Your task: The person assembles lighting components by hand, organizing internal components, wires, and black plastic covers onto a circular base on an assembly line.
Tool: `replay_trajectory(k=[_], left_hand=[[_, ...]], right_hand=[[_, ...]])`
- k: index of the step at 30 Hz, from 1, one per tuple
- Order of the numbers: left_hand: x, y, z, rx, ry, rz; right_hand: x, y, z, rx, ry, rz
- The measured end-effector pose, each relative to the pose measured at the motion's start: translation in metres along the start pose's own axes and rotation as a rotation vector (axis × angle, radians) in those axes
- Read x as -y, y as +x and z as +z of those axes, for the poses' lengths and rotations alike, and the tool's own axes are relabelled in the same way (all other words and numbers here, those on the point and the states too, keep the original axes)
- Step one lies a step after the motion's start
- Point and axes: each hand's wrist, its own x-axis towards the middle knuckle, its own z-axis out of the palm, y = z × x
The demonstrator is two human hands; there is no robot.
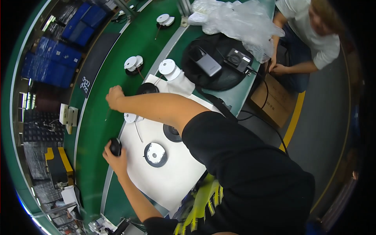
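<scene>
Head — left hand point(116, 159) partly hides black piece point(115, 146) — round, perhaps.

Left hand point(116, 159) holding black part point(116, 147), right hand point(115, 98) above green surface point(92, 135)

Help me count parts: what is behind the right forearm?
Showing past the right forearm are a ribbed black disc, a white part and a black round part, each partly covered. The white sheet shows too. Anything wholly hidden there cannot be seen.

We're in a black short-sleeved top point(250, 160), blurry yellow-green panel point(204, 196) with stripes at front. Forearms point(135, 194), left hand point(116, 159) and right hand point(115, 98) bare.
</scene>
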Motion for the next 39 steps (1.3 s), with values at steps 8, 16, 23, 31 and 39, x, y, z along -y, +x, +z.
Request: replay_trajectory(k=[8,16,23,31,39], left_hand=[[-0.042,-0.191,-0.045,-0.094,-0.155,-0.105],[-0.038,-0.255,-0.017,-0.268,0.071,-0.101],[-0.074,-0.25,-0.026,-0.353,0.204,-0.025],[-0.059,-0.267,-0.026,-0.349,0.178,-0.142],[-0.052,-0.259,-0.01,-0.383,0.316,-0.033]], right_hand=[[0.076,-0.168,-0.049,-0.078,1.576,-0.488],[0.075,-0.268,-0.011,0.198,1.85,-0.701],[0.051,-0.277,-0.038,0.307,1.759,-0.602],[0.056,-0.277,-0.044,0.031,1.76,-0.423],[0.045,-0.28,-0.042,-0.083,1.548,-0.333]])
